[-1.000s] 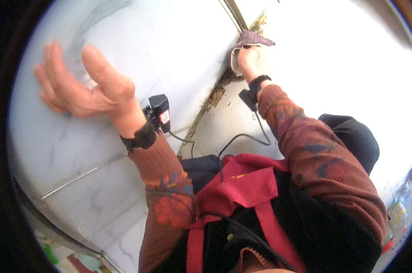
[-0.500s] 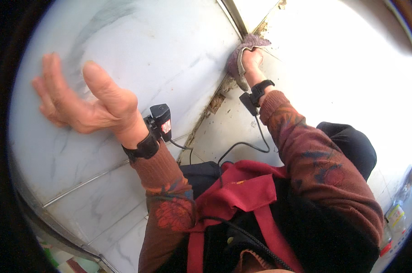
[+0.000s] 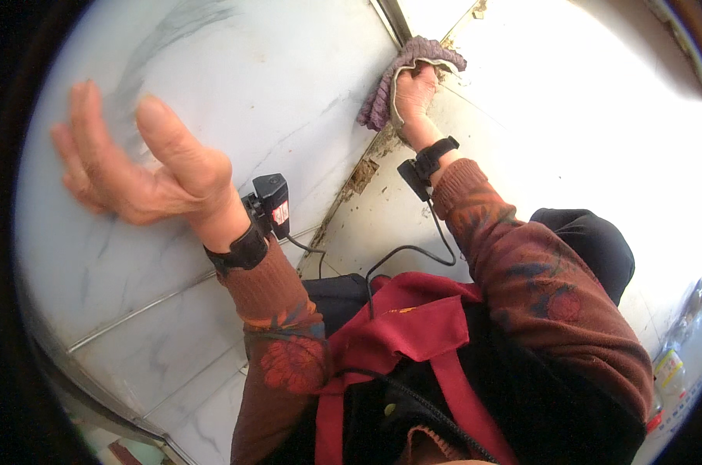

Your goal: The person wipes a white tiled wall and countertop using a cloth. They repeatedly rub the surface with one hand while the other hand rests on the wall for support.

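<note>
My right hand (image 3: 415,94) presses a purplish-grey cloth (image 3: 382,97) with a pale edge against the foot of the marbled white panel (image 3: 289,70), where it meets the pale tiled floor (image 3: 513,147). The cloth wraps round the fingertips and hides them in part. On the left, my left hand (image 3: 145,167) rests at the panel with its thumb and fingers apart, holding nothing. Brown grime and a broken patch (image 3: 361,177) show along the seam just nearer than the cloth.
A dark metal edge strip (image 3: 392,22) runs up to the corner beyond the cloth. Black cables (image 3: 413,248) hang from both wrist straps across my lap. At the lower right stand a clear bottle with a yellow label (image 3: 669,368) and a blue basket (image 3: 688,403).
My right hand has moved slightly up and left along the seam, and the cloth has spread further over the panel's foot. The left hand has barely moved.
</note>
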`<state>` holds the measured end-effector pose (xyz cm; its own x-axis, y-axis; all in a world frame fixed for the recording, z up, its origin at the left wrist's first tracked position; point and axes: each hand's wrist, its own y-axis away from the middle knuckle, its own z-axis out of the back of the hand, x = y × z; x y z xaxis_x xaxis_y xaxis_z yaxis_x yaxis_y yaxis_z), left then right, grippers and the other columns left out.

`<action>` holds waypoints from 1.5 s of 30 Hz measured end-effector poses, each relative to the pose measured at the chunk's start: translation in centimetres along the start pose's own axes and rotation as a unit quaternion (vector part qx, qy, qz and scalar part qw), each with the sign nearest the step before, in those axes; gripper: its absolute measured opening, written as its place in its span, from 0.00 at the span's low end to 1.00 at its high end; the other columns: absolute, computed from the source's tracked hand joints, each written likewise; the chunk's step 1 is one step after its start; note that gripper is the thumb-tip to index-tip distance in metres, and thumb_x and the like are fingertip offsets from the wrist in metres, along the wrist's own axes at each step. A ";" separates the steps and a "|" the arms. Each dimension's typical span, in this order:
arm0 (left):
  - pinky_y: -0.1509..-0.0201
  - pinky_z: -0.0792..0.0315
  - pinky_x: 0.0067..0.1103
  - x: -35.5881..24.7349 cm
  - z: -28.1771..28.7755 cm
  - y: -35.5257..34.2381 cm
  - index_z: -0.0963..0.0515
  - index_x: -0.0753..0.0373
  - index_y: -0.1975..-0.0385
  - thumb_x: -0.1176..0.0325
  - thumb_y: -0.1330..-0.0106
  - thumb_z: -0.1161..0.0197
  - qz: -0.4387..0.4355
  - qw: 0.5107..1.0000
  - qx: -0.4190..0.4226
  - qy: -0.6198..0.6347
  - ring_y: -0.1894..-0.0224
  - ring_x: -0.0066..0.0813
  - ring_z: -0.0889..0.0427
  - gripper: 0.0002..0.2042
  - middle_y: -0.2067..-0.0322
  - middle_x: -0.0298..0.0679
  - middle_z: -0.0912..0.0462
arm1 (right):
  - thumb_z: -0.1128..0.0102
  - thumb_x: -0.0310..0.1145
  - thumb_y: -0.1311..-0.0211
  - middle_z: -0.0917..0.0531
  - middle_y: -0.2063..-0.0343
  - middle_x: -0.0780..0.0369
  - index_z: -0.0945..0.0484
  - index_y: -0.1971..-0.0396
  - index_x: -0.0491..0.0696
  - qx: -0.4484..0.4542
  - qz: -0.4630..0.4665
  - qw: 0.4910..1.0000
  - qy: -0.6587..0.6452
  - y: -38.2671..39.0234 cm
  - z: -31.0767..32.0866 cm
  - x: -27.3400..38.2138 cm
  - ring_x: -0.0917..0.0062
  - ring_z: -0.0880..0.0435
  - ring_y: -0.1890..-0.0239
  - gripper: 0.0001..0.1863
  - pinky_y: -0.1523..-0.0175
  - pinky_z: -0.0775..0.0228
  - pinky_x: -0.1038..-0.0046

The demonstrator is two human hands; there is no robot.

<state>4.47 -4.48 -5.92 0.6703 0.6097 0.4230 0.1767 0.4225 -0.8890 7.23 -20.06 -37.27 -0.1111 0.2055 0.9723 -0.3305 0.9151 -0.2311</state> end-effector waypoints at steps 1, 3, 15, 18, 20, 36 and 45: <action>0.35 0.51 0.33 0.0 0.0 0.0 0.23 0.61 0.51 0.54 0.37 0.44 0.003 1.000 -0.003 0.004 0.41 0.39 0.31 0.20 0.51 0.35 0.20 | 0.45 0.28 0.49 0.19 0.65 0.48 0.22 0.62 0.42 0.036 -0.060 0.997 0.033 0.3 0.2 -1.2 0.50 0.21 0.61 0.13 0.54 0.30 0.59; 0.35 0.52 0.34 -0.2 0.0 0.1 0.23 0.60 0.51 0.54 0.37 0.44 0.006 1.000 0.002 -0.010 0.41 0.39 0.31 0.20 0.51 0.35 0.20 | 0.44 0.31 0.47 0.19 0.63 0.48 0.22 0.61 0.43 0.070 -0.153 0.980 0.102 0.3 0.5 -3.4 0.52 0.20 0.58 0.14 0.52 0.30 0.61; 0.37 0.48 0.33 0.0 0.2 0.0 0.22 0.60 0.53 0.52 0.36 0.43 -0.007 1.000 -0.006 -0.020 0.43 0.38 0.30 0.20 0.52 0.34 0.19 | 0.45 0.28 0.48 0.19 0.69 0.45 0.21 0.67 0.39 0.070 -0.176 0.982 0.001 8.8 1.4 3.3 0.49 0.21 0.60 0.11 0.52 0.30 0.57; 0.37 0.47 0.33 -0.1 0.1 0.0 0.22 0.60 0.53 0.52 0.36 0.43 -0.018 1.000 -0.004 -0.011 0.43 0.38 0.30 0.20 0.53 0.34 0.19 | 0.45 0.29 0.47 0.19 0.68 0.45 0.21 0.66 0.39 0.081 -0.113 0.987 0.077 7.9 0.7 -0.1 0.50 0.20 0.60 0.11 0.53 0.29 0.59; 0.37 0.47 0.34 -0.5 -0.2 0.2 0.22 0.60 0.52 0.52 0.36 0.43 0.010 1.000 -0.005 -0.009 0.44 0.39 0.30 0.20 0.53 0.34 0.19 | 0.45 0.30 0.45 0.18 0.66 0.46 0.21 0.65 0.37 0.069 -0.163 0.976 0.126 4.0 -0.4 -5.5 0.55 0.18 0.62 0.12 0.57 0.27 0.62; 0.39 0.44 0.30 0.1 -0.3 -0.3 0.22 0.62 0.53 0.54 0.35 0.44 -0.056 0.998 -0.003 -0.036 0.45 0.38 0.28 0.19 0.54 0.35 0.19 | 0.46 0.26 0.44 0.19 0.67 0.45 0.24 0.67 0.37 0.065 -0.083 0.994 0.027 4.9 0.1 2.0 0.58 0.19 0.63 0.09 0.54 0.30 0.66; 0.34 0.50 0.31 -0.8 -0.1 0.1 0.22 0.61 0.52 0.52 0.35 0.45 0.011 0.998 0.000 -0.055 0.40 0.38 0.32 0.20 0.52 0.36 0.19 | 0.45 0.29 0.45 0.20 0.63 0.47 0.24 0.62 0.40 0.113 -0.228 0.960 0.119 0.7 -0.8 -1.4 0.53 0.20 0.59 0.11 0.53 0.29 0.60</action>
<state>4.02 -4.95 -6.35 0.5908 0.6892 0.4195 0.1616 0.4083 -0.8984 7.87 -19.43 -38.81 0.3008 -0.1004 0.9484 -0.4913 0.8360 0.2443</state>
